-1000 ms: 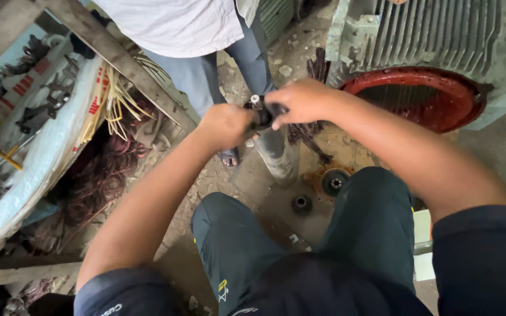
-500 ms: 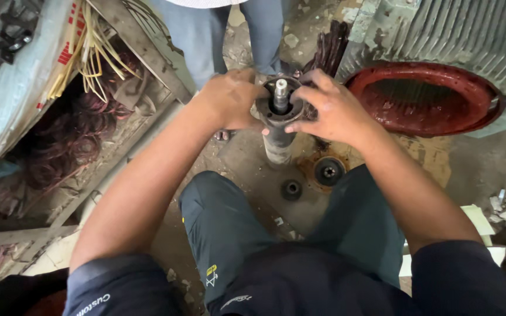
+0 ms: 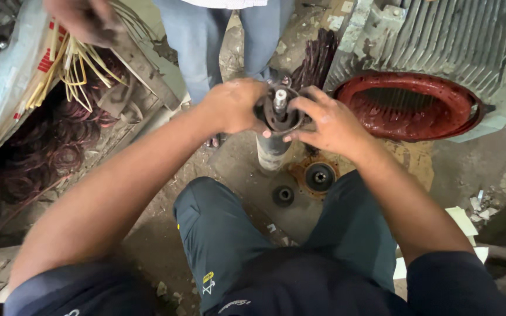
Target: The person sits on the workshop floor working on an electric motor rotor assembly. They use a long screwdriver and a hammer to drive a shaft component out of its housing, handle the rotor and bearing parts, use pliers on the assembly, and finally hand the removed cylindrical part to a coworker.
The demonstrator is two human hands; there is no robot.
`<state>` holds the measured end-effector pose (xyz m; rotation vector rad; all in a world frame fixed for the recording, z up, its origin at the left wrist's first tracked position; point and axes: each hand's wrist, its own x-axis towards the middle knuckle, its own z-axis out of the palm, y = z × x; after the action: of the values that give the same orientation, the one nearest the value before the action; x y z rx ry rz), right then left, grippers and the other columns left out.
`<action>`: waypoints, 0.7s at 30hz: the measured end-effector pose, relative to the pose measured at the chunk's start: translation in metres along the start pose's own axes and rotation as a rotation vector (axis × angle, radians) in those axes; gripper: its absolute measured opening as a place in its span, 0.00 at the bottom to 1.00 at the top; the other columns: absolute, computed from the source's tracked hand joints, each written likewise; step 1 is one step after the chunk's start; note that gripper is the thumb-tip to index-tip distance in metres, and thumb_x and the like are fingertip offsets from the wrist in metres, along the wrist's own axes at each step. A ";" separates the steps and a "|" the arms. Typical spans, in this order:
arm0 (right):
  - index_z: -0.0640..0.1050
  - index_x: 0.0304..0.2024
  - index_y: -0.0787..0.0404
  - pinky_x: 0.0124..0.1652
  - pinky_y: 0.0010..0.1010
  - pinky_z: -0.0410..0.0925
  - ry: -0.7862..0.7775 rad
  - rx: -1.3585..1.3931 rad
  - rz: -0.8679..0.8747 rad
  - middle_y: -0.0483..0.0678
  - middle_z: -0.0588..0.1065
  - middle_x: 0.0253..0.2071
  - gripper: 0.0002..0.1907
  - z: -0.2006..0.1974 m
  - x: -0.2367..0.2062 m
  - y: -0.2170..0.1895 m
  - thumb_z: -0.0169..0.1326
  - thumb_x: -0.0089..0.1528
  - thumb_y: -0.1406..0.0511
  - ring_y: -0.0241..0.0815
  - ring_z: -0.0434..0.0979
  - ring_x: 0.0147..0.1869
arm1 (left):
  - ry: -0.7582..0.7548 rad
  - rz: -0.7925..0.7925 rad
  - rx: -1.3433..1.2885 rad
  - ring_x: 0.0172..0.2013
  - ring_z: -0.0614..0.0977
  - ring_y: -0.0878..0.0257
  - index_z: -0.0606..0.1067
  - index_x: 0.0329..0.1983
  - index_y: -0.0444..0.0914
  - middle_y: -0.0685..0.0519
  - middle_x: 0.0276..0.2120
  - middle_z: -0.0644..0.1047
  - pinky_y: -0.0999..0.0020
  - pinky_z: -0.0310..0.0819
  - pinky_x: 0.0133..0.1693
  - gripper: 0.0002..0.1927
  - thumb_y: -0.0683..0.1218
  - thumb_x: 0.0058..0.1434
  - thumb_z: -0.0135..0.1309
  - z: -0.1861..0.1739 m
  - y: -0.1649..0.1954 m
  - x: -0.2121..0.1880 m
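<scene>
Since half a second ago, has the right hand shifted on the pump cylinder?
No. The right hand grips the pump cylinder's top beside the red motor housing, as before.

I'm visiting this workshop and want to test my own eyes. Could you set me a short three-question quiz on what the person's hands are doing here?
1. True or false: both hands grip the top of the upright metal cylinder.
2. Which lies on the floor right below the cylinder? A) a hammer B) two round dark parts C) a bucket
3. Fill in: the big grey ribbed motor housing has a ____ coloured inside.

Key
1. True: the left hand and the right hand hold the rusty ring at the top of the cylinder, its shaft pointing up.
2. B: the larger round part and the smaller round part.
3. Red, in the motor housing.
</scene>
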<state>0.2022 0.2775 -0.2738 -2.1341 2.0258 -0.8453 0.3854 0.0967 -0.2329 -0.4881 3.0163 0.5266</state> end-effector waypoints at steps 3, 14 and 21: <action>0.77 0.50 0.54 0.47 0.50 0.73 -0.045 -0.023 0.005 0.56 0.73 0.55 0.31 0.000 -0.001 0.000 0.72 0.50 0.51 0.65 0.78 0.53 | 0.103 0.157 -0.032 0.53 0.79 0.44 0.78 0.49 0.36 0.43 0.49 0.79 0.53 0.73 0.50 0.35 0.63 0.45 0.68 0.001 0.000 -0.008; 0.71 0.62 0.62 0.61 0.47 0.68 0.290 0.173 -0.046 0.59 0.71 0.61 0.38 -0.003 -0.015 -0.026 0.72 0.54 0.58 0.62 0.72 0.65 | 0.069 -0.330 -0.675 0.24 0.80 0.63 0.82 0.31 0.34 0.49 0.24 0.80 0.66 0.75 0.29 0.19 0.56 0.59 0.60 0.003 0.013 -0.003; 0.70 0.65 0.63 0.59 0.42 0.70 0.478 0.336 0.028 0.56 0.73 0.60 0.38 -0.013 -0.022 -0.050 0.69 0.56 0.59 0.55 0.77 0.59 | 0.219 -0.209 -1.086 0.24 0.79 0.66 0.81 0.38 0.31 0.54 0.24 0.80 0.72 0.73 0.28 0.20 0.54 0.65 0.57 -0.006 0.022 -0.044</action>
<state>0.2426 0.3086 -0.2492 -1.8388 1.9030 -1.6856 0.4202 0.1275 -0.2163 -0.8958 2.5076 2.1749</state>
